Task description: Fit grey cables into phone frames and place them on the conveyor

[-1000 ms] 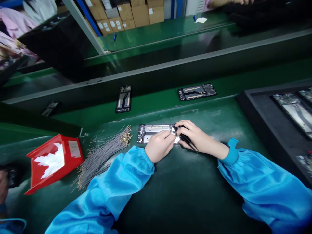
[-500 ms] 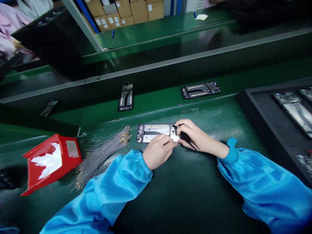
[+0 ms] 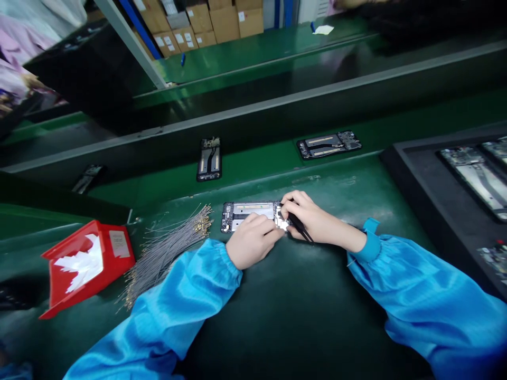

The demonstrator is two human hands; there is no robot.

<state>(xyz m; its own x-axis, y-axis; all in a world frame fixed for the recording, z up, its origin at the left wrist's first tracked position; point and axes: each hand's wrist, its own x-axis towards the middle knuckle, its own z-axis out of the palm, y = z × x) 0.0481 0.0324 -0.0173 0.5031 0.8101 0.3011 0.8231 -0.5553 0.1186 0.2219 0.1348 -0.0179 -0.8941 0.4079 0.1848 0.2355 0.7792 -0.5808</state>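
Far left on the bench [image 3: 285,316]: red bin [image 3: 114,266], white strips [image 3: 81,264] inside. Right of it, loose bundle of thin grey cables [image 3: 166,256], gold-coloured ends. Next, open phone unit [image 3: 247,209] lying flat, lengthwise across, directly under both hands. Left hand [image 3: 251,241] over its near edge, fingers bunched narrow at the right end; can't tell if they pinch anything. Right hand [image 3: 311,217] on that same end, fingers closed round black tweezers [image 3: 301,228], tips angled down-right; fingertips right by the board. Far right: black tray [image 3: 420,182] carrying more open units [image 3: 485,182].
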